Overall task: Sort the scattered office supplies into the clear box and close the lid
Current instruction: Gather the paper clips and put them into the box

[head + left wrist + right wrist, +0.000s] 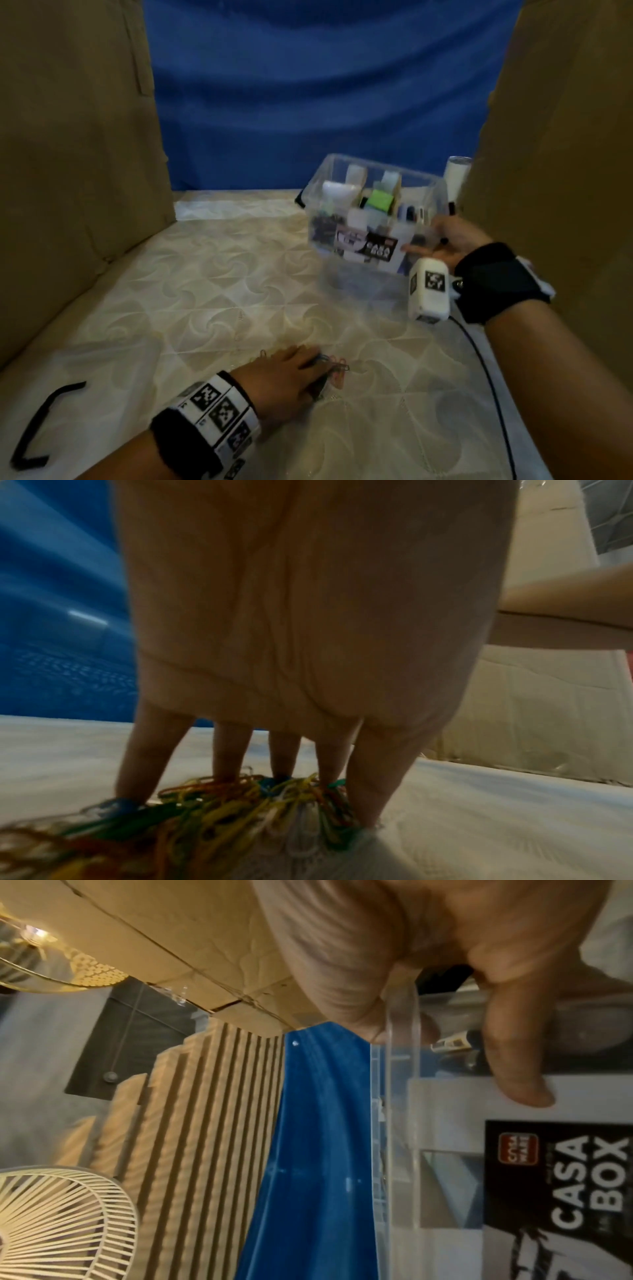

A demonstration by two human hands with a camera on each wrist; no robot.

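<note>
Quilted surface (205, 308), splayed fingers (150, 750) on clips (240, 804)

contents of clear box (404, 173) blurred, paper clips (240, 804) partly under left hand (281, 380), white cylinder (457, 174) half behind cardboard (548, 137)

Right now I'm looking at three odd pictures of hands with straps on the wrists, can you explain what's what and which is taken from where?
No machine here: a person works bare-handed, wearing three cameras. The wide picture comes from the head, the two close-ups from the wrists. On the quilted white surface is a clear box already holding supplies. The right hand has its grip on the box's rim. The left hand rests its fingertips on a pile of coloured paper clips. A bent black strip lies far left.
</note>
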